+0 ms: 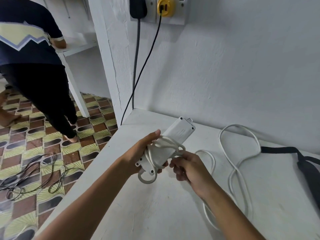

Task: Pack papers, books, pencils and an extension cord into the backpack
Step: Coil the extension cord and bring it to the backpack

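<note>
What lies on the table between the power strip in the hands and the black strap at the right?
In the head view, loose loops of the white cord lie on the table between the power strip and the black strap.

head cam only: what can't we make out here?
- Power strip sockets: head view, facing down, left hand underneath.
- Cord plug end: runs behind the right arm.
- Backpack: cut off by right edge.
- Papers, books, pencils: not in view.
</note>
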### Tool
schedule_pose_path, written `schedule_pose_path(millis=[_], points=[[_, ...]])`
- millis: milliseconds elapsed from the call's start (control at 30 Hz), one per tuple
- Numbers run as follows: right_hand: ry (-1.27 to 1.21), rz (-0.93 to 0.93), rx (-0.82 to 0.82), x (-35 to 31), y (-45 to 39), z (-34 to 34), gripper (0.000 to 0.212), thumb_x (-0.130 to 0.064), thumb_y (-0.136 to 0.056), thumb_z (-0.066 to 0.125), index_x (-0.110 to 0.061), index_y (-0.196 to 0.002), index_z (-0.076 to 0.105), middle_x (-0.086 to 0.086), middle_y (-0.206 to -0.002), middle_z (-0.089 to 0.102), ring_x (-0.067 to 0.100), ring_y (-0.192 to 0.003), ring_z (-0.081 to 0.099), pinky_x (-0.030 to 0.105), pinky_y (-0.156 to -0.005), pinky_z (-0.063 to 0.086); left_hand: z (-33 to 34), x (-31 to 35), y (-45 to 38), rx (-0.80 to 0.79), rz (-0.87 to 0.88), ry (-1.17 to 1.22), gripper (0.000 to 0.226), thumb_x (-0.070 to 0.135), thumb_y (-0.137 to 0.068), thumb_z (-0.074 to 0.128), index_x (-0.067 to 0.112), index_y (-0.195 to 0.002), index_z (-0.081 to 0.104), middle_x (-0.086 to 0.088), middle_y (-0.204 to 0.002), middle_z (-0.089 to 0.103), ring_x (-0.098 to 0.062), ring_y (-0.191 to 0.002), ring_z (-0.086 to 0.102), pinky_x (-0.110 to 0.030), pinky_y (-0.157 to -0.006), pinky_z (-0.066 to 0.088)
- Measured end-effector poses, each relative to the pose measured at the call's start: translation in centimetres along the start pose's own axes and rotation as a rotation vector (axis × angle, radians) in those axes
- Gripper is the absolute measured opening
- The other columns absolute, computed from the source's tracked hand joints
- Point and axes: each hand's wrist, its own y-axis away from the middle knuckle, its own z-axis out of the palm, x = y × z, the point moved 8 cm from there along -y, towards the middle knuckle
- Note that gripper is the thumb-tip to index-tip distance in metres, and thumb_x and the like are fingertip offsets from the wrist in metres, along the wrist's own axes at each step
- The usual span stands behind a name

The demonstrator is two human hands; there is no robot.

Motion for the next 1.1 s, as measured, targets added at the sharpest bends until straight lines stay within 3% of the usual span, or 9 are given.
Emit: schedule_pose_path(millis=[133, 200, 300, 500, 567, 733, 867, 933, 1100], points=[[0.315, -0.132, 0.026, -0.9, 0.7, 0.7, 0.021, -0.003, -0.095, 0.05, -0.006, -0.087, 0.069, 0.002, -0.059, 0.054, 0.009, -0.045, 0.037, 0.022, -0.045, 0.028, -0.9, 0.4, 0.3, 0.073, 0.037, -0.025, 0.037, 0.05, -0.079, 0.058, 0.019, -0.075, 0.078, -0.021, -0.076, 0.066, -0.031, -0.06, 0.061, -0.032, -0.051, 0.051], [0.471, -0.193, 0.052, -1.1, 0.7, 0.8, 0.021, -0.008, -0.095, 0.051, -0.008, -0.088, 0.071, -0.003, -0.056, 0.054, 0.006, -0.045, 0.039, 0.019, -0.045, 0.031, -1.3, 0.2, 0.4, 0.086, 0.026, -0.018, 0.034, 0.047, -0.078, 0.066, 0.016, -0.088, 0.076, -0.022, -0.079, 0.066, -0.032, -0.062, 0.062, -0.033, -0.051, 0.052], [0.513, -0.197, 0.06, -0.9, 0.5, 0.7, 0.02, -0.01, -0.095, 0.053, -0.008, -0.088, 0.072, -0.005, -0.055, 0.053, 0.003, -0.044, 0.04, 0.018, -0.046, 0.033, -2.1, -0.2, 0.4, 0.133, 0.011, -0.027, 0.047, 0.039, -0.07, 0.064, 0.007, -0.104, 0.061, -0.021, -0.079, 0.066, -0.031, -0.06, 0.063, -0.032, -0.049, 0.054], [0.613, -0.252, 0.052, -1.4, 0.9, 1.1, 0.017, -0.012, -0.096, 0.055, -0.017, -0.1, 0.071, -0.008, -0.055, 0.056, 0.001, -0.046, 0.047, 0.012, -0.049, 0.036, -3.0, 0.2, 0.6, 0.168, 0.037, -0.021, 0.04, 0.034, -0.075, 0.064, 0.007, -0.103, 0.058, -0.021, -0.076, 0.067, -0.031, -0.058, 0.064, -0.033, -0.049, 0.053], [0.591, -0.308, 0.075, -1.8, 1.3, 1.2, 0.021, -0.012, -0.095, 0.056, -0.028, -0.108, 0.061, -0.003, -0.057, 0.059, 0.001, -0.049, 0.051, 0.014, -0.05, 0.038, -3.1, 0.3, 0.6, 0.165, 0.047, 0.0, 0.04, 0.039, -0.076, 0.058, 0.01, -0.103, 0.06, -0.021, -0.078, 0.068, -0.031, -0.059, 0.064, -0.034, -0.05, 0.053], [0.569, -0.456, 0.005, -2.5, 2.3, 1.5, 0.07, -0.007, -0.096, 0.054, -0.045, -0.143, 0.02, 0.011, -0.063, 0.058, 0.01, -0.052, 0.046, 0.017, -0.054, 0.042, -3.1, 0.0, 0.1, 0.114, 0.05, 0.02, 0.068, 0.068, -0.077, 0.04, 0.012, -0.101, 0.069, -0.024, -0.085, 0.066, -0.032, -0.063, 0.065, -0.035, -0.051, 0.057], [0.69, -0.683, 0.004, -3.2, 3.3, 2.1, 0.054, -0.004, -0.096, 0.049, -0.03, -0.142, 0.039, -0.008, -0.062, 0.054, 0.005, -0.059, 0.054, 0.013, -0.06, 0.045, -3.2, 0.0, -0.3, 0.116, 0.037, 0.034, 0.078, 0.073, -0.08, 0.034, 0.006, -0.081, 0.075, -0.022, -0.073, 0.065, -0.029, -0.056, 0.063, -0.031, -0.05, 0.054], [0.752, -0.736, 0.002, -3.0, 3.8, 2.5, 0.047, -0.006, -0.094, 0.048, -0.021, -0.139, 0.045, -0.009, -0.067, 0.056, 0.002, -0.063, 0.056, 0.008, -0.063, 0.044, -3.0, -0.5, -0.4, 0.071, -0.021, 0.008, 0.085, 0.078, -0.076, 0.036, 0.002, -0.085, 0.073, -0.021, -0.074, 0.064, -0.029, -0.059, 0.063, -0.03, -0.054, 0.054], [0.921, -0.674, -0.037, -2.3, 4.3, 3.0, 0.048, -0.028, -0.091, 0.031, -0.025, -0.137, 0.045, 0.0, -0.068, 0.055, 0.012, -0.061, 0.054, 0.026, -0.056, 0.048, -2.4, -1.6, -0.6, -0.077, -0.099, -0.107, 0.111, 0.085, -0.067, 0.049, -0.017, -0.107, 0.058, -0.026, -0.085, 0.061, -0.029, -0.06, 0.061, -0.03, -0.055, 0.054]])
